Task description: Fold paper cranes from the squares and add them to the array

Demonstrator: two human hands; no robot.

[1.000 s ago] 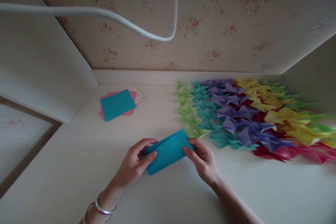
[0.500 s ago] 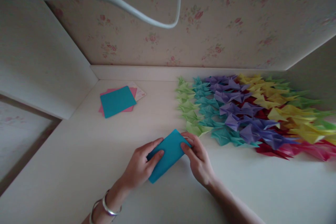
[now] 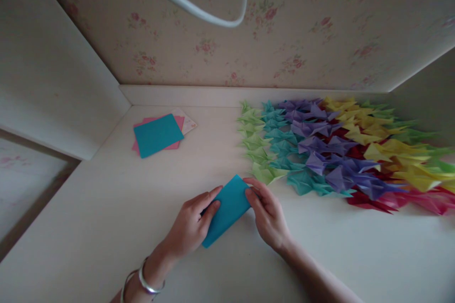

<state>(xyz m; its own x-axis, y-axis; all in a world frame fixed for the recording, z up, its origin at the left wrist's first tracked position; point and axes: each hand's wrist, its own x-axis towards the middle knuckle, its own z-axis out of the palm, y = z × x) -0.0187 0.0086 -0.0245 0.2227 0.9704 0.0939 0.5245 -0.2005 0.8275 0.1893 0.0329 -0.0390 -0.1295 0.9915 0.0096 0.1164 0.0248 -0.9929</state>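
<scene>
A blue sheet of folded paper [image 3: 229, 210] is held at a slant just over the white table, between both hands. My left hand [image 3: 194, 220] grips its left side, thumb on top and fingers along the edge and beneath. At the upper right corner, my right hand [image 3: 265, 208] pinches the paper between thumb and fingers. Part of the fingers on both hands is hidden behind the paper. Just beyond my right hand lies a light green folded paper figure [image 3: 266, 173], at the near end of a row.
Rows of folded paper figures in teal, purple [image 3: 313, 128], yellow [image 3: 391, 151] and red cover the table's right side. At the back left, a teal sheet [image 3: 159, 136] lies on pink paper [image 3: 173, 146] and a pale card [image 3: 188, 124]. A white cable [image 3: 185, 4] hangs overhead.
The view has shifted slightly. Both hands keep their hold on the blue paper, with only a small shift of the fingers at its edges.
</scene>
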